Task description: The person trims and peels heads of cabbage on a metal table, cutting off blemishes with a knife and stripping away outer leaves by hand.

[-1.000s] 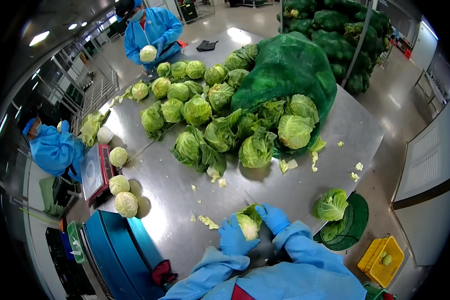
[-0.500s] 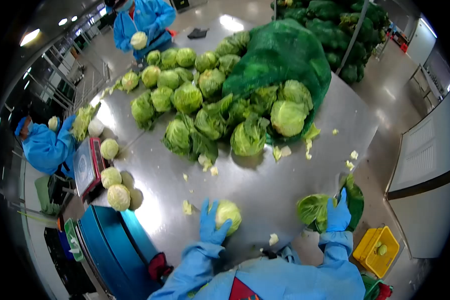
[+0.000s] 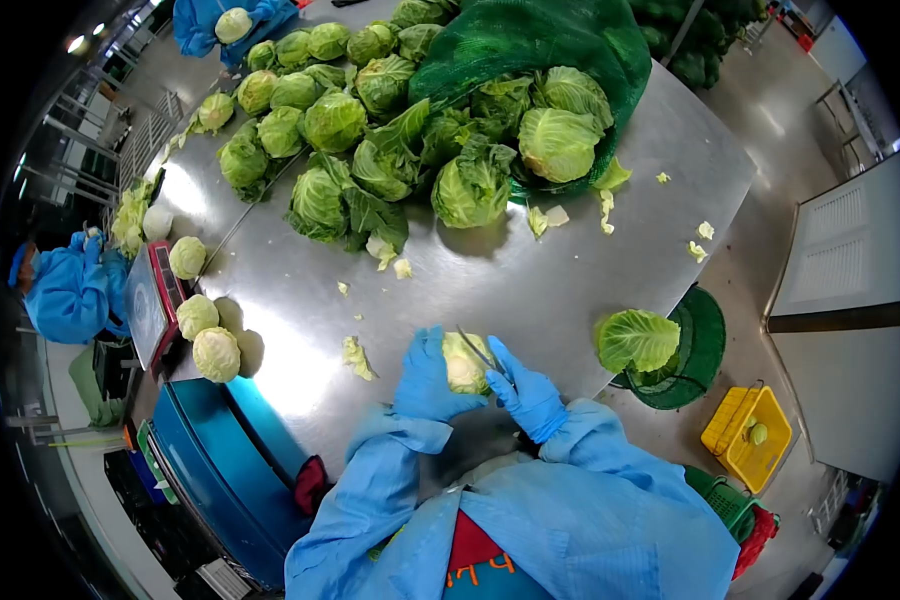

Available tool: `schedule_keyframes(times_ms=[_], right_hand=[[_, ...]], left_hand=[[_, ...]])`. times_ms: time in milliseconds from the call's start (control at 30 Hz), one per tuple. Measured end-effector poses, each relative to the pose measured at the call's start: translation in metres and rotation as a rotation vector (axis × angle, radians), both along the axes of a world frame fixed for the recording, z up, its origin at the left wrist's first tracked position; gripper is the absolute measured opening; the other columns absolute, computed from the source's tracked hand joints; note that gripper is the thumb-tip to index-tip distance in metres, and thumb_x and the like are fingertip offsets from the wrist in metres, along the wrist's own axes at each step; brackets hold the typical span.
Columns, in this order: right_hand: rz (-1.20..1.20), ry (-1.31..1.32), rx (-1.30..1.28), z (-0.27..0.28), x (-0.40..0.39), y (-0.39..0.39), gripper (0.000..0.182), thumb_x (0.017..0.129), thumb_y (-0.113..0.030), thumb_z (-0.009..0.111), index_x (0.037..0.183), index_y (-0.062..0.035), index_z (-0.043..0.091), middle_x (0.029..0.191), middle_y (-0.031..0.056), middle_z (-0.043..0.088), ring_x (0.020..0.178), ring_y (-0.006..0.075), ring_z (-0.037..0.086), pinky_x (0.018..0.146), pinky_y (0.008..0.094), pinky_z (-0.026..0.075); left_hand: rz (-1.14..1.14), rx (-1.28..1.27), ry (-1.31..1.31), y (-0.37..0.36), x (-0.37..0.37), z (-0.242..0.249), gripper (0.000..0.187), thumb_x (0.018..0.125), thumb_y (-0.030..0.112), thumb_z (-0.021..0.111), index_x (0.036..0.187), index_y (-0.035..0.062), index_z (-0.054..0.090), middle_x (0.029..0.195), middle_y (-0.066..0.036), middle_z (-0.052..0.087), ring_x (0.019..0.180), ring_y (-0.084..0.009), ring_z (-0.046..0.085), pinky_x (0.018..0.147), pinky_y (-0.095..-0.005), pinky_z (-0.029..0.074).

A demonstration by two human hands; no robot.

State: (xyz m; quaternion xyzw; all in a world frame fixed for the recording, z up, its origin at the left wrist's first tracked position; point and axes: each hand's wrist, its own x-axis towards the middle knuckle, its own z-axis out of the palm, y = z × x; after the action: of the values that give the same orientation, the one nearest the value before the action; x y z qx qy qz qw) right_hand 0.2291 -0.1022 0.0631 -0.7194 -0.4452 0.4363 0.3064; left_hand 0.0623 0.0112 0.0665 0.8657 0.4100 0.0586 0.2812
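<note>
The cabbage (image 3: 464, 362) sits on the bench (image 3: 530, 290) between both hands, left hand (image 3: 426, 378) cupping it, right hand (image 3: 526, 392) gripping a knife (image 3: 482, 353) against it.

Bright overhead light falls evenly on the steel table (image 3: 530, 290), which throws a white glare patch near its left edge and another toward its far left corner. The cabbages (image 3: 335, 120) cast short, soft shadows. The fisheye lens bends the table's edges and blackens the corners. Focus is sharp at the centre, softer toward the rim.
</note>
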Motion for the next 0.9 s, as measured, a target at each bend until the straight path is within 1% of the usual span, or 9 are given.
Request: schedule_keyframes(times_ms=[67,167,267,367,467,567,667,767,900], right_hand=[[0.058,-0.092,-0.064,-0.004,-0.001,0.005,0.07,0.097,-0.059,0.038,0.153,-0.0188,0.024,0.079,0.021,0.067,0.067,0.0347,0.066,0.063,0.0468,0.051],[0.171,-0.281,-0.08,0.002,-0.003,0.008,0.074,0.096,-0.062,0.035,0.154,-0.018,0.019,0.07,0.0206,0.065,0.058,0.0362,0.063,0.057,0.048,0.05],[0.183,-0.329,-0.032,-0.002,0.004,0.01,0.076,0.096,-0.062,0.035,0.154,-0.0169,0.018,0.066,0.0193,0.064,0.053,0.0364,0.06,0.053,0.0491,0.048],[0.283,-0.334,-0.011,-0.007,0.018,0.015,0.075,0.096,-0.062,0.035,0.155,-0.0182,0.018,0.065,0.0192,0.063,0.052,0.036,0.06,0.052,0.0491,0.048],[0.368,-0.332,-0.023,-0.004,0.034,0.022,0.072,0.097,-0.062,0.034,0.154,-0.0208,0.02,0.065,0.0194,0.063,0.053,0.0361,0.06,0.053,0.0487,0.048],[0.367,-0.374,-0.1,-0.003,0.036,0.025,0.067,0.097,-0.061,0.035,0.153,-0.0254,0.025,0.066,0.0198,0.063,0.056,0.0373,0.061,0.054,0.049,0.049],[0.184,-0.291,-0.117,-0.018,0.032,0.025,0.061,0.097,-0.059,0.036,0.149,-0.0276,0.034,0.07,0.02,0.065,0.062,0.0391,0.063,0.059,0.0494,0.05],[0.07,-0.198,-0.098,-0.016,0.034,0.033,0.056,0.096,-0.06,0.039,0.141,-0.0273,0.048,0.074,0.0202,0.066,0.067,0.0402,0.065,0.063,0.0499,0.051],[-0.095,-0.179,-0.036,-0.036,0.043,0.036,0.047,0.094,-0.053,0.05,0.125,-0.0203,0.063,0.083,0.0219,0.068,0.071,0.0401,0.065,0.067,0.0472,0.052]], left_hand=[[-0.023,-0.077,0.13,0.005,0.002,0.013,0.13,0.049,0.045,0.092,0.146,-0.0055,0.022,0.132,-0.028,0.04,0.121,-0.046,0.042,0.104,-0.0501,0.037],[0.064,-0.238,0.135,0.006,0.001,0.019,0.127,0.048,0.043,0.092,0.144,-0.0053,0.024,0.129,-0.028,0.041,0.118,-0.0435,0.043,0.102,-0.051,0.038],[0.139,-0.203,0.144,-0.004,0.012,0.024,0.121,0.049,0.04,0.091,0.142,-0.0044,0.027,0.125,-0.026,0.043,0.114,-0.0409,0.044,0.098,-0.0511,0.04],[0.158,-0.043,0.032,-0.021,0.018,0.003,0.118,0.047,0.04,0.091,0.139,-0.005,0.032,0.118,-0.023,0.047,0.106,-0.0386,0.048,0.09,-0.0474,0.041],[0.269,0.013,0.091,-0.037,0.033,0.008,0.116,0.05,0.037,0.091,0.139,-0.0064,0.03,0.119,-0.026,0.045,0.108,-0.0413,0.046,0.091,-0.0503,0.04],[0.289,0.024,0.118,-0.044,0.043,0.008,0.116,0.051,0.035,0.09,0.14,-0.0072,0.028,0.121,-0.028,0.042,0.11,-0.0439,0.043,0.092,-0.0528,0.039],[0.323,0.01,0.152,-0.047,0.052,0.017,0.117,0.052,0.035,0.09,0.14,-0.0077,0.027,0.123,-0.028,0.041,0.111,-0.0443,0.042,0.093,-0.0522,0.039],[0.35,0.077,0.136,-0.05,0.052,0.013,0.12,0.052,0.038,0.091,0.141,-0.0071,0.025,0.123,-0.028,0.041,0.11,-0.0445,0.043,0.094,-0.0525,0.039],[0.266,0.01,0.058,-0.043,0.036,0.015,0.121,0.056,0.043,0.091,0.143,-0.0054,0.023,0.125,-0.027,0.04,0.11,-0.0423,0.044,0.094,-0.0507,0.041]])
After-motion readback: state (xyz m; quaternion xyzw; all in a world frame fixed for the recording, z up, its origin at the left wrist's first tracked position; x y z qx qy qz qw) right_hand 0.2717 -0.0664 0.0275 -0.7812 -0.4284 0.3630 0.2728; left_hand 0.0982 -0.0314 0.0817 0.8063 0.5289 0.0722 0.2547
